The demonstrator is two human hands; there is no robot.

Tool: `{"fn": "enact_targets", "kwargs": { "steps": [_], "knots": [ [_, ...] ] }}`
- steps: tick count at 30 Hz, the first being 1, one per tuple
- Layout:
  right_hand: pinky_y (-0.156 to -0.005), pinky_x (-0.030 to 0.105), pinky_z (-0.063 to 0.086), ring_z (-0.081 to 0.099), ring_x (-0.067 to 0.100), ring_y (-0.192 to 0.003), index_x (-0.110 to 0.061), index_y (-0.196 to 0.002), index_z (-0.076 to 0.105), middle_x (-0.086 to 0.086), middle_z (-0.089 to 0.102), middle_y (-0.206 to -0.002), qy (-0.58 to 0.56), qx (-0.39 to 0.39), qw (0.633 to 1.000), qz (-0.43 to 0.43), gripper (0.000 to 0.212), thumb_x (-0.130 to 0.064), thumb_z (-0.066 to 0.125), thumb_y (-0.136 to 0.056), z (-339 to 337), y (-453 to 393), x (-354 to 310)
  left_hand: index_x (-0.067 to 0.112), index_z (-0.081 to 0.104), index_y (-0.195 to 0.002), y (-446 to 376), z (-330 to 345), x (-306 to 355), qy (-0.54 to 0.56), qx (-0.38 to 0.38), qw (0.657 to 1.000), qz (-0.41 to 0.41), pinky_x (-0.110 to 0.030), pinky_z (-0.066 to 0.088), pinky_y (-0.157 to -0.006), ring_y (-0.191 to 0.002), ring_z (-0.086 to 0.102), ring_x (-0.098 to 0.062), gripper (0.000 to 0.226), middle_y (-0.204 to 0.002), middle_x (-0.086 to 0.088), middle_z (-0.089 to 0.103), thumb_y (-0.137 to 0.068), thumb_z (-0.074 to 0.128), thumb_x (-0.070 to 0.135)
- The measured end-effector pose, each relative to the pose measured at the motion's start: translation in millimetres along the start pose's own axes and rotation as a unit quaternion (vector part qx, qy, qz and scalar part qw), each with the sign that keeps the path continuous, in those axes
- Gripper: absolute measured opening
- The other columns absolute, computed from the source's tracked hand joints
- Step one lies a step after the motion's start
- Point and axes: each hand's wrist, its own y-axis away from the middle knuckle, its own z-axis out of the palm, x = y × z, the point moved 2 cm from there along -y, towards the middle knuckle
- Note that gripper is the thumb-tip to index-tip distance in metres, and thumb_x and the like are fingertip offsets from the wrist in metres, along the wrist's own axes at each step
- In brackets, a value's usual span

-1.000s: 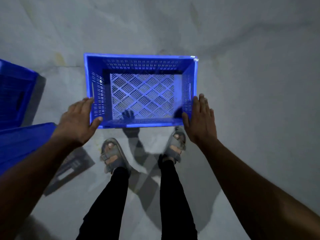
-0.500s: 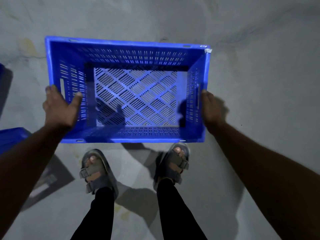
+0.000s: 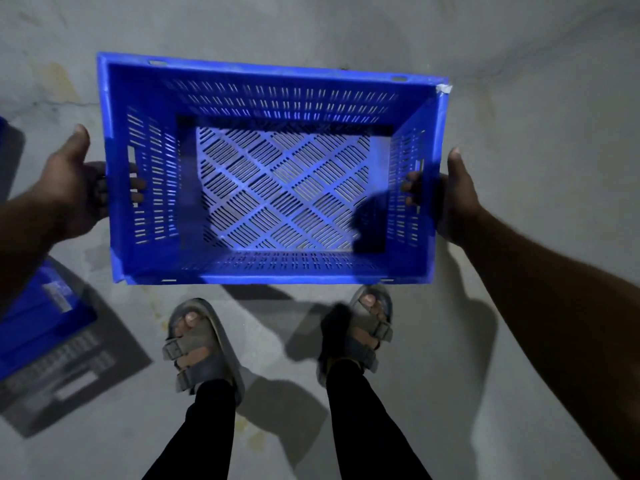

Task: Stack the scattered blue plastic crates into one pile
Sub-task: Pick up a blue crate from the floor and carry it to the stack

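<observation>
An empty blue plastic crate (image 3: 270,91) with slotted walls and a lattice floor hangs level in front of me, above the floor. My left hand (image 3: 69,188) grips its left end, fingers hooked through the handle slot. At the right end my right hand (image 3: 453,199) holds the other handle slot the same way, fingertips showing inside the wall. A second blue crate (image 3: 38,323) lies on the floor at the lower left, partly cut off by the frame edge.
The floor is bare grey concrete (image 3: 519,98) with stains. My feet in grey sandals (image 3: 197,344) stand just below the held crate. A sliver of another blue crate shows at the far left edge (image 3: 2,133).
Both hands moved from the crate's near corners to its end handle slots and took hold. The crate came up off the floor toward me and looks larger now.
</observation>
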Motion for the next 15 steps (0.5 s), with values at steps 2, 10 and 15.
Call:
{"fn": "enact_targets", "kwargs": {
  "steps": [2,10,15],
  "knots": [
    [-0.053,0.025,0.039,0.052,0.017,-0.056,-0.01,-0.083,0.057,0.006,0.058,-0.073,0.003,-0.004,1.0,-0.001,0.08,-0.072,0.008,-0.095,4,3,-1,0.013,0.074,-0.108,2,0,2,0.009,-0.006,1.0,0.005,-0.048,0.039,-0.107,-0.084,0.061,-0.029,0.094,-0.102,-0.015,0.07,-0.071,0.04,0.092],
    [-0.048,0.024,0.038,0.053,0.017,-0.055,-0.012,-0.078,0.054,0.005,0.055,-0.069,0.014,-0.025,0.999,0.041,0.079,-0.078,0.012,-0.091,1,87,-38,0.018,0.069,-0.075,92,-1,26,0.07,-0.084,0.994,0.012,-0.022,0.052,-0.062,-0.062,0.062,-0.019,0.075,-0.07,-0.003,0.065,-0.058,0.052,0.089],
    [-0.042,0.023,0.03,0.039,0.015,-0.043,-0.014,-0.069,0.053,0.001,0.044,-0.053,0.037,-0.031,0.997,0.054,0.073,-0.076,0.022,-0.091,7,196,-96,0.013,0.069,-0.076,199,-17,67,0.102,-0.093,0.99,-0.004,-0.023,0.05,-0.056,-0.055,0.055,-0.018,0.082,-0.066,-0.003,0.06,-0.059,0.05,0.091]
  ]
}}
